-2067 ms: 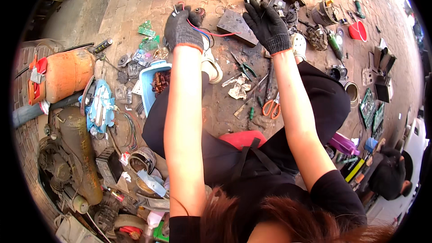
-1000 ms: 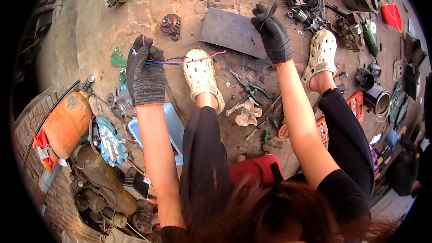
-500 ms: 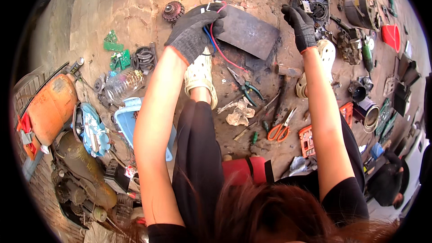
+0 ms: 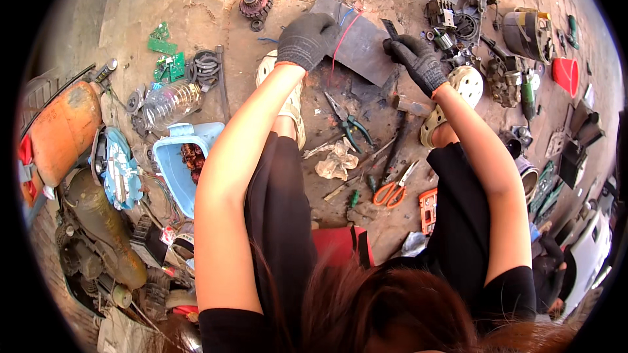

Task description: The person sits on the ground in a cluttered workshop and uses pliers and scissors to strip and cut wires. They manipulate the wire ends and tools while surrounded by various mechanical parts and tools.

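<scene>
In the head view, the left hand (image 4: pixel 306 39), in a dark glove with an orange cuff, sits at about eleven o'clock from the picture's centre, its fingers curled closed over the near edge of a dark grey metal plate (image 4: pixel 366 49) lying flat on the dirt ground (image 4: pixel 196 0); a thin red wire (image 4: pixel 345 38) runs out from under the glove across the plate, though whether the fingers actually pinch it cannot be told. The right hand (image 4: pixel 418 62), gloved the same way, is at about one o'clock, just beside the plate's right edge, its fingers closed round a small dark flat piece (image 4: pixel 390 28) that stands up above the knuckles. Below the plate, toward the centre, lie a pair of green-handled pliers (image 4: pixel 350 121), a crumpled rag (image 4: pixel 337 160) and orange-handled scissors (image 4: pixel 392 189). A pale clog (image 4: pixel 458 91) on the person's right foot rests at two o'clock. At nine o'clock stands a light blue plastic tub (image 4: pixel 171 163) with a clear plastic bottle (image 4: pixel 171 101) just above it, and green circuit boards (image 4: pixel 163 46) at ten o'clock. A red bowl (image 4: pixel 566 73) sits near the rim at two o'clock.
</scene>
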A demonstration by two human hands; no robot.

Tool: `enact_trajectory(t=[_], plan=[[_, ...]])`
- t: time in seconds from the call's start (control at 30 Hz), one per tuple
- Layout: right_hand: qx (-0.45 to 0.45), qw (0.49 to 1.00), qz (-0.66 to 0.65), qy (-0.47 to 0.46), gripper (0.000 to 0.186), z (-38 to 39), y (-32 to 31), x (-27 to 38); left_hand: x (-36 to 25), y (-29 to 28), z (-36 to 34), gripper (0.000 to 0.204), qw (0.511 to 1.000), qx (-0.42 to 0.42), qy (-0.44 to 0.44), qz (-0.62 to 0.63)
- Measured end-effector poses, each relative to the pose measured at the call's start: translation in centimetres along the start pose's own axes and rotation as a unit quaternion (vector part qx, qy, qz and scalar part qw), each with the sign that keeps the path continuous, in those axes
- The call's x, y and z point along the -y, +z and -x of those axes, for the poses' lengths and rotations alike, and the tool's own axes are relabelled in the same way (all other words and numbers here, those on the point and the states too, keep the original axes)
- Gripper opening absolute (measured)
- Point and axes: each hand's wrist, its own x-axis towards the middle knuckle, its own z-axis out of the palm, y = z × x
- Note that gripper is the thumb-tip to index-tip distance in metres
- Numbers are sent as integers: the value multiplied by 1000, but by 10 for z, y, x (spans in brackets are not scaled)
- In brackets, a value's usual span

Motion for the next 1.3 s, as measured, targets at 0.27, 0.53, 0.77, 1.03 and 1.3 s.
enact_trajectory(t=[0.27,0.53,0.77,1.03,1.3], plan=[[13,954,-288,78,28,1,35,-2,-38,42,12,39,979,144,-112,-95],[52,955,-278,88,22,-21,40,-21,-48,79,70,37,970,228,16,88],[102,920,-374,52,24,-10,5,-24,-19,48,35,33,987,76,-54,132],[231,876,-422,22,22,-10,0,-2,-12,43,6,42,950,86,-3,300],[231,895,-375,74,28,-6,-2,1,-2,34,-1,27,989,59,66,122]])
